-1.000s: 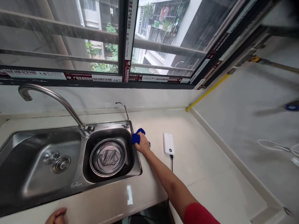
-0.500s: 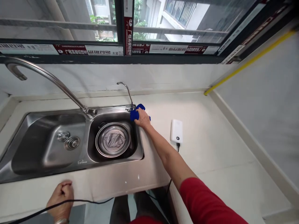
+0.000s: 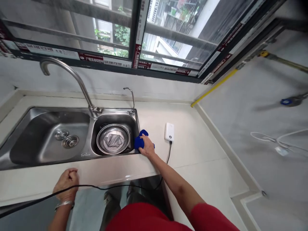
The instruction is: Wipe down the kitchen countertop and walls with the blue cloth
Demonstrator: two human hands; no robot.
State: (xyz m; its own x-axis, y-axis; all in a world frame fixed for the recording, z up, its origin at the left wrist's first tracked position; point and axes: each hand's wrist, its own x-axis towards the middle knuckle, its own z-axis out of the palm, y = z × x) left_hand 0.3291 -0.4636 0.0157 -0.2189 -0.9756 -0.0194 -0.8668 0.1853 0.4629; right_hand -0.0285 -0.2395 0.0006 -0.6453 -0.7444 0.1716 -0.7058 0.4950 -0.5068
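Bunched under my right hand [image 3: 147, 147] is a blue cloth [image 3: 139, 142], pressed on the right rim of the double steel sink [image 3: 84, 156] near its front corner. My left hand [image 3: 66, 182] rests curled in a loose fist on the counter's front edge, with nothing visible in it. In the right basin sits a round steel pan with a perforated strainer [image 3: 106, 142] inside. A crumpled grey piece [image 3: 115, 140], perhaps a cloth, lies in the strainer. The left basin holds a drain [image 3: 70, 141] and a loose metal strainer cap [image 3: 61, 134].
A tall faucet [image 3: 80, 81] and a thin small tap [image 3: 132, 98] rise behind the sink. On the counter to the right lies a white power bank [image 3: 169, 131]. Its black cable [image 3: 103, 187] runs across my front and over my left wrist. A yellow pipe [image 3: 214, 87] climbs the right wall.
My right hand has slid the blue cloth from the back right corner of the sink along the rim toward me. My left hand stays on the counter edge. The view has tilted and shifted.
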